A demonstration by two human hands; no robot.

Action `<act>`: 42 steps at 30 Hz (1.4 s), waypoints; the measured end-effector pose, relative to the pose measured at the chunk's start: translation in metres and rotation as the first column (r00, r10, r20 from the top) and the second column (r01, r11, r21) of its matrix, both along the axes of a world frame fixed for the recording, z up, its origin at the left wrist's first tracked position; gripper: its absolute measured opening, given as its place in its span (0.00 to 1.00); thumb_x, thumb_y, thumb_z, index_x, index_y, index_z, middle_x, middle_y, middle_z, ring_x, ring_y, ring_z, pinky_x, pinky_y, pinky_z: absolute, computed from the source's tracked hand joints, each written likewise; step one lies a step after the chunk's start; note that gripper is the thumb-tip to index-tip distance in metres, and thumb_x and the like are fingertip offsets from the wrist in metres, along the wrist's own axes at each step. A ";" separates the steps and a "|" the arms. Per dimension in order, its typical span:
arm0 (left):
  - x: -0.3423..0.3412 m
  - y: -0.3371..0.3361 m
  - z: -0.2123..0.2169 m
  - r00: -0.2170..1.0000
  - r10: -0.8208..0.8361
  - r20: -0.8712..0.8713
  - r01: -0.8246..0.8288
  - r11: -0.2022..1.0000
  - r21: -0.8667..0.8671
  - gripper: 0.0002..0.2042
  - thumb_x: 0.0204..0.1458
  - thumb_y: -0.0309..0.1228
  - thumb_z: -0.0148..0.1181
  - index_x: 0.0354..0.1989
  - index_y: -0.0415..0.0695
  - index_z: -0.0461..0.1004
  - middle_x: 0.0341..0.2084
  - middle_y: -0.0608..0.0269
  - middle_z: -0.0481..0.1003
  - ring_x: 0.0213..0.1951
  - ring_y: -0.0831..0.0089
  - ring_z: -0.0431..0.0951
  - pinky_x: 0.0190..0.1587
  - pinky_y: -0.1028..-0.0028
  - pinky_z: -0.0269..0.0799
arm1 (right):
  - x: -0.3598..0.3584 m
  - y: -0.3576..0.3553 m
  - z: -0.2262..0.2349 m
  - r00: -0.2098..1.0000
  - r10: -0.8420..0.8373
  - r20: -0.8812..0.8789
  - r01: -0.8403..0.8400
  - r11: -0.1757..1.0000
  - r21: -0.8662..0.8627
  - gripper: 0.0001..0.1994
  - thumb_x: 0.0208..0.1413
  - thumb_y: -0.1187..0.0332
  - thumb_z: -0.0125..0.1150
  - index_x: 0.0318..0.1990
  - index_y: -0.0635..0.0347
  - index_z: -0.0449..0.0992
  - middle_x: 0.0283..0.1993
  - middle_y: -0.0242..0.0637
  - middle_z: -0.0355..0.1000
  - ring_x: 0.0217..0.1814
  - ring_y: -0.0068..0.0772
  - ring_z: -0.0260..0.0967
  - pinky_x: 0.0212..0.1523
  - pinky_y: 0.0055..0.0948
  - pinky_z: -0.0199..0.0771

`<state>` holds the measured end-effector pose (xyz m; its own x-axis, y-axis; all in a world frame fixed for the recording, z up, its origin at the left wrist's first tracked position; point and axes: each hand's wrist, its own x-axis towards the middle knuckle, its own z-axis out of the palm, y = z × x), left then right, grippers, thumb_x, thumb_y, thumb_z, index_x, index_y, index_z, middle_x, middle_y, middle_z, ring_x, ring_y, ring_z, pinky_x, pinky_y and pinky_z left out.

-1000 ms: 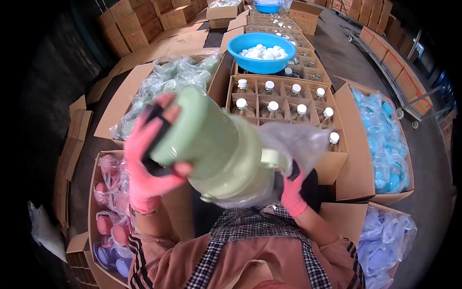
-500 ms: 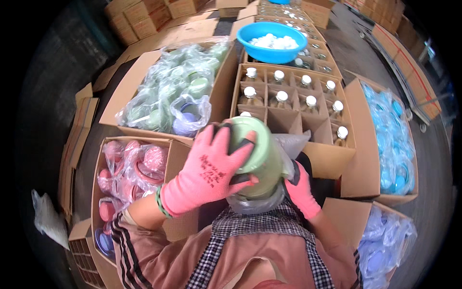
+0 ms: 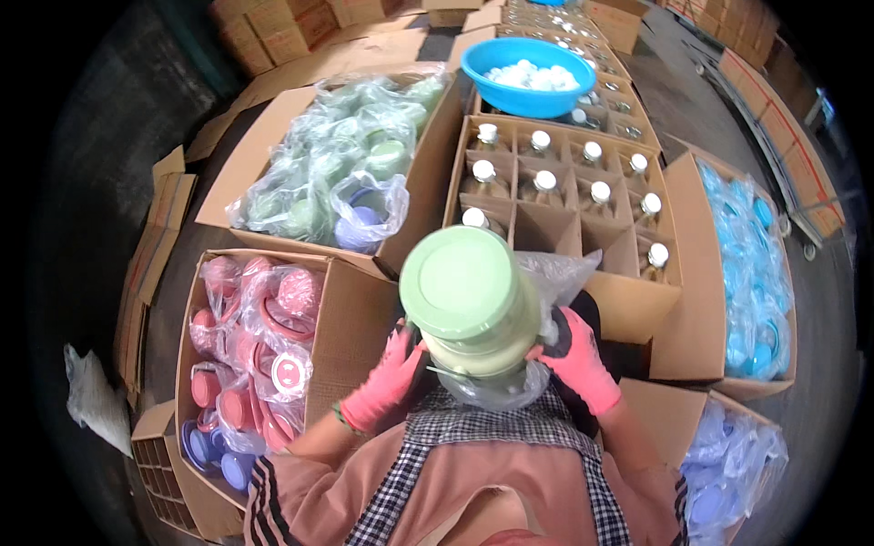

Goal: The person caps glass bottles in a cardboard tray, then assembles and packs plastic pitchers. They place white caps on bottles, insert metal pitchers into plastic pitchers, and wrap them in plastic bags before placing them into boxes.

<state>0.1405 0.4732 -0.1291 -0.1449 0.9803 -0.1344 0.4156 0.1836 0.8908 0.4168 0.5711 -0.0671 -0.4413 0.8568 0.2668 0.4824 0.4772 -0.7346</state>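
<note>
Hands [image 3: 482, 364] grip green lidded jar [image 3: 472, 300], apparently bag-wrapped.

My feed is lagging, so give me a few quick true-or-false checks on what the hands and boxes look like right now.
1. Both hands wear pink gloves. True: left hand and right hand are both gloved in pink.
2. The hands hold a blue jar. False: the jar is pale green, with a clear bag around its lower part.
3. The basin holds white caps. True: it is blue with small white round pieces inside.
4. Every cell of the divided box holds a bottle. False: some near cells show no bottle.
5. The box at the person's left holds green lids. False: it holds bagged pink and purple ones.
</note>
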 end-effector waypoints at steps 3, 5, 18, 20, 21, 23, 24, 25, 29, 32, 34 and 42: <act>0.011 -0.007 0.016 0.911 0.080 0.404 -0.139 0.983 0.118 0.18 0.52 0.35 0.47 0.48 0.38 0.60 0.47 0.48 0.61 0.49 0.59 0.62 0.51 0.68 0.58 | 0.005 0.002 -0.017 0.993 -0.063 -0.095 0.064 0.998 0.005 0.30 0.26 0.67 0.70 0.41 0.68 0.65 0.41 0.49 0.66 0.43 0.49 0.64 0.43 0.34 0.66; -0.001 -0.001 0.002 0.368 0.166 0.915 -0.351 0.936 -0.029 0.14 0.52 0.34 0.47 0.43 0.41 0.63 0.43 0.53 0.64 0.42 0.64 0.68 0.45 0.69 0.66 | 0.008 0.003 -0.035 0.953 -0.149 -0.262 0.100 0.976 -0.193 0.29 0.28 0.66 0.69 0.41 0.68 0.65 0.41 0.49 0.66 0.44 0.47 0.65 0.44 0.33 0.65; 0.023 0.071 0.084 0.472 -0.292 0.832 0.041 0.950 0.310 0.17 0.54 0.35 0.41 0.48 0.38 0.63 0.48 0.54 0.64 0.49 0.66 0.63 0.52 0.64 0.57 | 0.010 -0.051 0.020 0.929 -0.369 -0.021 0.370 0.924 0.098 0.27 0.38 0.59 0.63 0.42 0.68 0.64 0.45 0.51 0.61 0.47 0.50 0.59 0.48 0.38 0.60; 0.031 0.081 0.073 0.712 -0.336 0.616 0.078 0.910 0.406 0.19 0.55 0.36 0.41 0.49 0.36 0.61 0.49 0.54 0.62 0.48 0.67 0.64 0.52 0.67 0.57 | 0.024 -0.071 0.018 0.910 -0.415 -0.021 0.414 0.901 0.130 0.26 0.38 0.58 0.62 0.42 0.69 0.64 0.44 0.51 0.61 0.46 0.49 0.59 0.48 0.38 0.61; 0.046 0.083 0.087 0.546 -0.345 0.763 0.124 0.934 0.334 0.19 0.55 0.36 0.41 0.50 0.35 0.60 0.49 0.54 0.62 0.47 0.67 0.65 0.51 0.67 0.58 | 0.029 -0.082 0.018 0.902 -0.431 -0.018 0.429 0.891 0.147 0.26 0.39 0.58 0.62 0.41 0.69 0.64 0.44 0.51 0.62 0.46 0.49 0.59 0.47 0.39 0.61; 0.051 0.107 0.080 0.818 -0.521 0.245 0.344 0.783 0.518 0.16 0.50 0.30 0.43 0.45 0.34 0.66 0.46 0.50 0.63 0.46 0.61 0.66 0.48 0.66 0.59 | 0.024 -0.091 0.013 0.844 -0.534 -0.039 0.533 0.830 0.164 0.26 0.41 0.55 0.59 0.40 0.70 0.64 0.41 0.50 0.62 0.44 0.48 0.60 0.45 0.38 0.61; 0.053 0.115 0.073 0.836 -0.547 0.045 0.426 0.698 0.576 0.17 0.49 0.31 0.45 0.45 0.35 0.65 0.46 0.49 0.64 0.46 0.59 0.66 0.47 0.65 0.60 | 0.023 -0.095 0.006 0.821 -0.569 -0.050 0.569 0.806 0.163 0.26 0.42 0.54 0.58 0.40 0.69 0.64 0.39 0.50 0.62 0.43 0.48 0.60 0.45 0.38 0.61; 0.057 0.123 0.071 0.828 -0.537 -0.160 0.510 0.602 0.615 0.18 0.47 0.31 0.47 0.46 0.36 0.65 0.45 0.48 0.64 0.46 0.57 0.66 0.47 0.65 0.60 | 0.022 -0.099 0.000 0.799 -0.598 -0.066 0.600 0.784 0.159 0.26 0.43 0.53 0.57 0.40 0.69 0.64 0.38 0.49 0.63 0.42 0.48 0.60 0.44 0.37 0.60; 0.080 0.126 0.076 0.676 -0.612 -0.412 0.730 0.477 0.490 0.20 0.43 0.33 0.53 0.46 0.37 0.66 0.46 0.44 0.63 0.47 0.52 0.64 0.49 0.62 0.59 | 0.037 -0.134 -0.007 0.751 -0.659 -0.037 0.660 0.751 0.019 0.26 0.44 0.53 0.55 0.40 0.70 0.64 0.39 0.50 0.62 0.43 0.48 0.60 0.44 0.37 0.61; 0.099 0.120 0.069 0.692 -0.668 -0.272 0.710 0.563 0.424 0.16 0.47 0.30 0.48 0.45 0.34 0.66 0.48 0.47 0.62 0.48 0.57 0.63 0.49 0.65 0.58 | 0.057 -0.147 -0.016 0.727 -0.685 -0.055 0.686 0.728 0.005 0.27 0.44 0.52 0.55 0.41 0.71 0.64 0.39 0.50 0.62 0.43 0.48 0.61 0.44 0.37 0.61; 0.127 0.108 0.090 0.734 -0.677 -0.053 0.644 0.670 0.369 0.15 0.49 0.29 0.46 0.44 0.33 0.66 0.47 0.49 0.62 0.47 0.60 0.64 0.48 0.66 0.57 | 0.069 -0.149 -0.016 0.767 -0.637 -0.077 0.634 0.771 -0.067 0.27 0.44 0.52 0.55 0.41 0.71 0.64 0.39 0.51 0.62 0.43 0.49 0.61 0.44 0.37 0.62; 0.199 0.104 0.151 0.773 -0.555 0.308 0.466 0.825 0.320 0.12 0.51 0.32 0.48 0.40 0.37 0.66 0.37 0.64 0.66 0.39 0.77 0.63 0.39 0.76 0.58 | 0.096 -0.131 -0.027 0.747 -0.605 -0.276 0.571 0.796 -0.199 0.24 0.45 0.56 0.56 0.39 0.72 0.64 0.38 0.52 0.63 0.40 0.50 0.63 0.41 0.36 0.64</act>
